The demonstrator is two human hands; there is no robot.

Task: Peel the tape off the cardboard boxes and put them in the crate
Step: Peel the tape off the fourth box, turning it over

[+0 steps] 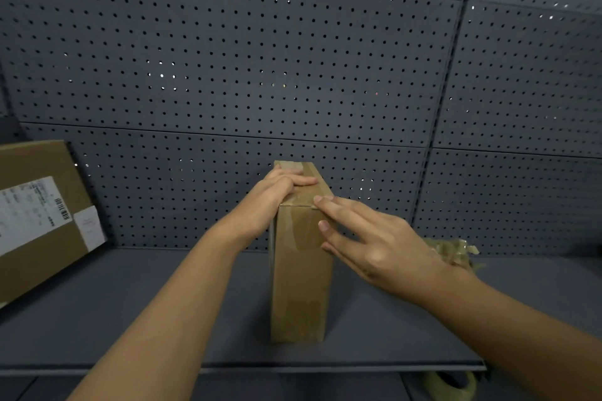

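A narrow brown cardboard box (299,286) stands upright on the grey shelf (130,319), with brown tape running down its front face and over its top. My left hand (273,195) grips the box's top from the left, fingers curled over the upper face. My right hand (365,238) comes in from the right with fingers straight, its fingertips touching the tape at the box's top front edge. No crate is in view.
A larger cardboard box (39,215) with a white shipping label leans at the left. A crumpled wad of peeled tape (456,252) lies at the right behind my right wrist. A tape roll (452,384) sits below the shelf's front edge. A perforated grey panel (293,58) forms the back wall.
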